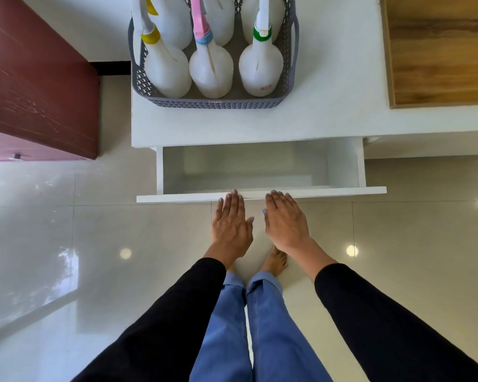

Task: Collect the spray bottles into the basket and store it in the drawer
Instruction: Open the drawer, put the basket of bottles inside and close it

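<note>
Across the bottom of the frame, black sleeves and blue denim trousers are seen above a glossy, pale tiled floor. At centre, the left hand and right hand are held flat, fingers straight and pressed together, with fingertips touching the smooth white front panel of the drawer, which is pulled out. Higher up, on the matte white counter, a grey perforated plastic basket is set, with rounded white spray bottles upright inside. A wood-grain board occupies the upper right.
</note>
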